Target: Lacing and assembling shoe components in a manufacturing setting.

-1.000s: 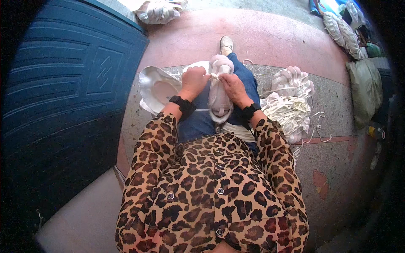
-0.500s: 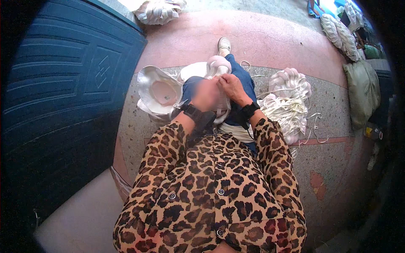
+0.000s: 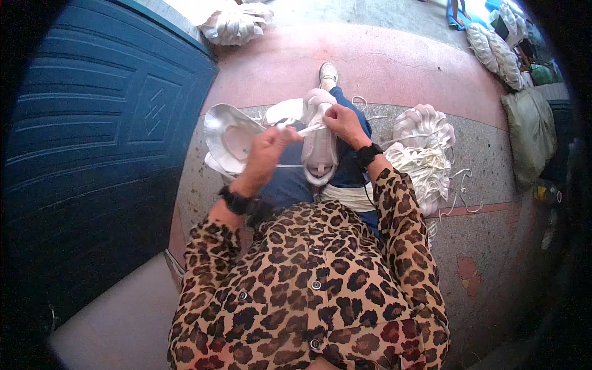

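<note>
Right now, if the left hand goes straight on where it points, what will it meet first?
The left hand points forward and to the right, so it would probably meet the shoe first, just past the lace it holds; its height over the shoe is unclear.

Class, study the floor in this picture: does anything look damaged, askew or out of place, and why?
Yes. On the right, an irregular reddish patch interrupts the speckled grey floor, perhaps where the surface is worn. Nearby, loose strands straggle away from the heap of white laces, looking untidy.
</note>
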Demonstrator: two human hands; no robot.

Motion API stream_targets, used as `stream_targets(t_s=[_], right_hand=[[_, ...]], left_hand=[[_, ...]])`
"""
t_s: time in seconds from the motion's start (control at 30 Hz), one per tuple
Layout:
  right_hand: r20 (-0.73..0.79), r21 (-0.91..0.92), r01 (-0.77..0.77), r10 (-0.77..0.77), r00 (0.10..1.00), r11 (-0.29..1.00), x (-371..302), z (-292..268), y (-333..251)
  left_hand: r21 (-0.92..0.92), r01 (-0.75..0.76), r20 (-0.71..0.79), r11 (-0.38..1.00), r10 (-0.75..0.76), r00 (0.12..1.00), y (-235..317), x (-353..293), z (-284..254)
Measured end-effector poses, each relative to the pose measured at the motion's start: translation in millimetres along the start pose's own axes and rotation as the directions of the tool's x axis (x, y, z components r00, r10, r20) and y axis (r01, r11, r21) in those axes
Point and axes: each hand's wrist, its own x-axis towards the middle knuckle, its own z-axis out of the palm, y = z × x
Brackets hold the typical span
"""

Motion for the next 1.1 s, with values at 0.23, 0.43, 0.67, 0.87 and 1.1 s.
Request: stream_targets(t_s=[0.23,0.43,0.67,0.87,1.1], right_hand=[[-0.006,-0.546,0.271,-0.327,0.945,0.793,-12,-1,-24],[0.16,-0.241,0.548,-0.524,0.836,0.801,-56,2,-85],[0.056,0.1,0.467,-0.474,0.879,0.879,-73,-9,-94],[0.346,0.324,0.273,-0.382,0.857,0.906,-85,-52,-221],[0.344,0.357,0.389,-0.506,0.791,0.85,-96,-147,-382]], left_hand=[[-0.281,-0.207,0.005,0.937,0.217,0.976,128,-14,-39],[-0.324,-0.209,-0.051,0.923,0.203,0.978,169,-18,-33],[-0.422,-0.274,-0.112,0.864,0.251,0.962,188,-14,-68],[-0.341,-0.413,-0.092,0.845,0.407,0.909,259,-36,-76],[-0.097,-0.579,0.005,0.809,0.582,0.813,356,-49,-52]])
